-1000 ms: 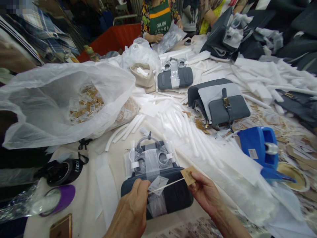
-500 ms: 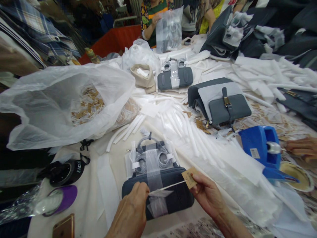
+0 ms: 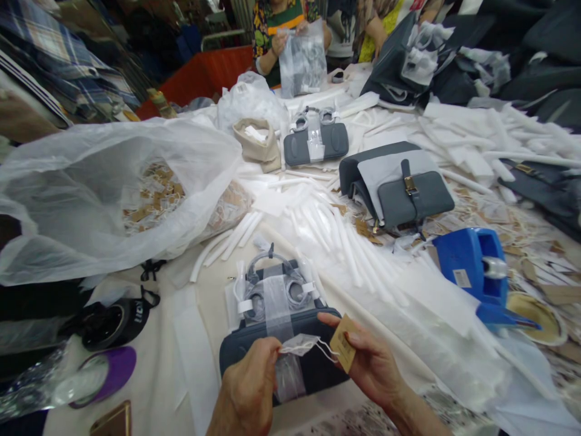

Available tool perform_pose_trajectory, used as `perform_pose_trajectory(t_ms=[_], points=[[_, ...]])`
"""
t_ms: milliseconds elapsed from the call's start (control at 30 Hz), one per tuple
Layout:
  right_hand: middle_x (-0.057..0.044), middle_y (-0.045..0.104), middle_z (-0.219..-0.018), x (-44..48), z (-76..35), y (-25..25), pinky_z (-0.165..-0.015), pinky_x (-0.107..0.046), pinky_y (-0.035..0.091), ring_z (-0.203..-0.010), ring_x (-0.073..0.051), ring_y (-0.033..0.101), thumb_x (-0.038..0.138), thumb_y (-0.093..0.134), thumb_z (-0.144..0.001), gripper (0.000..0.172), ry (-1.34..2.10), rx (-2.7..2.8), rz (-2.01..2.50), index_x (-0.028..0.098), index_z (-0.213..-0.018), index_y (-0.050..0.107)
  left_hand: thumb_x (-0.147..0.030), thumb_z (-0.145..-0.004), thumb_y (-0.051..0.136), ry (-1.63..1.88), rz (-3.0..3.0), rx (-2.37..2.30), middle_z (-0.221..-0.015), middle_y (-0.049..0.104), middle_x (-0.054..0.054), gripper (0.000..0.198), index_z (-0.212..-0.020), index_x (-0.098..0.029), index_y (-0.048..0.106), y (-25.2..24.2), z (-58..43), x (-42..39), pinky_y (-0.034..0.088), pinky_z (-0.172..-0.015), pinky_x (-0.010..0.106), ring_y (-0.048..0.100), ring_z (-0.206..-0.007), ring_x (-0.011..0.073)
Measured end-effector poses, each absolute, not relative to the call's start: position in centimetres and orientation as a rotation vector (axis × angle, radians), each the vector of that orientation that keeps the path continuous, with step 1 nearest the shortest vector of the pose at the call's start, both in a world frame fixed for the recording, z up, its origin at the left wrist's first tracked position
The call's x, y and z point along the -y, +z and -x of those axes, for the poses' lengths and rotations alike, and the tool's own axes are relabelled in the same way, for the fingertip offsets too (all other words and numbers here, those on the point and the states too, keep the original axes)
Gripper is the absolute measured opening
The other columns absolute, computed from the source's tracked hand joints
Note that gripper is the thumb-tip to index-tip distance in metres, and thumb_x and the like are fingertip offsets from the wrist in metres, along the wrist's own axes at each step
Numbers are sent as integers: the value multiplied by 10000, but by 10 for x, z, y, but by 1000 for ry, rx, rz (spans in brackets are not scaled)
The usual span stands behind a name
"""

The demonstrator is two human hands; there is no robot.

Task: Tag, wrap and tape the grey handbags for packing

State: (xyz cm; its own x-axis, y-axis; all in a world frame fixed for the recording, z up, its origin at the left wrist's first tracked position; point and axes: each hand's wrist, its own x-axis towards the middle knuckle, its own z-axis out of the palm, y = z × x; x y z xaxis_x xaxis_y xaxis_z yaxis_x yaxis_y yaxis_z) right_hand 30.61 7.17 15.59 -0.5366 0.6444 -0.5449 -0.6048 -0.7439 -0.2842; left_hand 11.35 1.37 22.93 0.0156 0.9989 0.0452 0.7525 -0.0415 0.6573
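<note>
My left hand (image 3: 247,387) pinches a small clear plastic pouch (image 3: 299,344) with a thin string running from it. My right hand (image 3: 370,363) holds a brown paper tag (image 3: 342,349) at the string's other end, fingers closed on it. Both hands hover just above a dark grey handbag (image 3: 281,357) lying on the white-covered table (image 3: 195,363), its handles (image 3: 272,284) wrapped in white foam and clear tape.
A big clear plastic bag of brown tags (image 3: 113,194) fills the left. A blue tape dispenser (image 3: 474,266) stands at the right. More grey bags (image 3: 399,184) and white foam strips (image 3: 336,236) cover the middle. Other people across the table handle a plastic bag (image 3: 302,60).
My hands have come closer together, so the string that was stretched taut now hangs slack. The pouch has crumpled in my left fingers. The person opposite lifted a plastic bag.
</note>
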Motion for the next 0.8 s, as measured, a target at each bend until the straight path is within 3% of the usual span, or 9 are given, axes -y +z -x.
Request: perform_pose_trajectory(t_ms=[100,233,467,633,800], points=[[-58,681,-707,-71,-304,158,-586,-235,472,-589,-140,602,247,724,-617,487,2316,187,754,75,-1070,670,-143,-918,323,731,-1836,-1791,-586,476,-56,183,-940,-213,490,228,-116,-14,383,-494,194,510,-483,93],[-122,699,-816,-69,-302,156,-660,-294,480,-690,-213,654,292,687,-673,365,2351,322,696,67,-959,703,-204,-919,357,762,-1698,-1821,-559,493,-60,161,-904,-222,516,230,-118,-15,394,-494,191,513,-474,95],[-111,708,-757,-64,-303,146,-518,-237,492,-582,-179,654,286,689,-689,456,2442,193,656,79,-1093,648,-406,-930,340,762,-1180,-1705,-511,566,-29,306,-880,-188,549,233,-117,-17,390,-479,196,492,-459,107],[-116,712,-867,-55,-294,130,-421,-180,477,-531,-151,661,265,706,-705,337,2505,26,592,106,-999,667,-462,-917,366,771,-1112,-1532,-532,570,-18,356,-900,-173,573,234,-116,-16,391,-491,185,496,-490,101],[-60,708,-708,-45,-285,118,-405,-169,463,-478,-136,641,286,754,-673,248,2557,-187,554,119,-831,661,-375,-946,330,697,-1327,-1381,-616,596,-4,312,-932,-183,576,234,-110,-15,432,-589,196,551,-557,102]])
